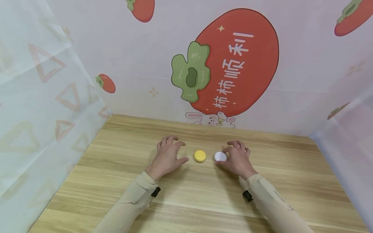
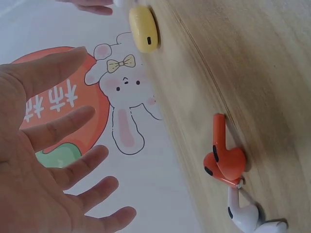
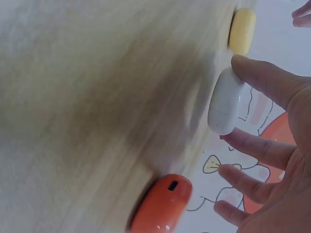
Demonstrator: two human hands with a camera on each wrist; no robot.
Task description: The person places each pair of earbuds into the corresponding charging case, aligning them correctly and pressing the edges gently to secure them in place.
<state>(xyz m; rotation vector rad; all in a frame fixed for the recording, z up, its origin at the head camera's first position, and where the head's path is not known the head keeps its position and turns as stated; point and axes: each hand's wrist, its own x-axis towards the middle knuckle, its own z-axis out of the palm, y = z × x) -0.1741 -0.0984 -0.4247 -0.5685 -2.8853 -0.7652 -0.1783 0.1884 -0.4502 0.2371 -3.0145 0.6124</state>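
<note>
My right hand (image 1: 238,159) pinches a white earbud case (image 3: 226,102) between thumb and index finger, its other fingers spread loosely. Whether the case touches the table is hard to tell. My left hand (image 1: 166,158) hovers with fingers apart and holds nothing. Between the hands sits a yellow earbud case (image 1: 199,156). An orange earbud case (image 3: 163,206) lies beside the right hand, which hides it in the head view. Orange earbuds (image 2: 228,162) and white earbuds (image 2: 245,217) lie close together near the left hand, mostly hidden from the head camera.
The wooden table (image 1: 186,197) meets a printed backdrop (image 1: 140,100) along its far edge. Light cloth walls (image 1: 35,106) stand at the left and right sides. Each wrist wears a dark strap piece (image 1: 247,196) at the sleeve.
</note>
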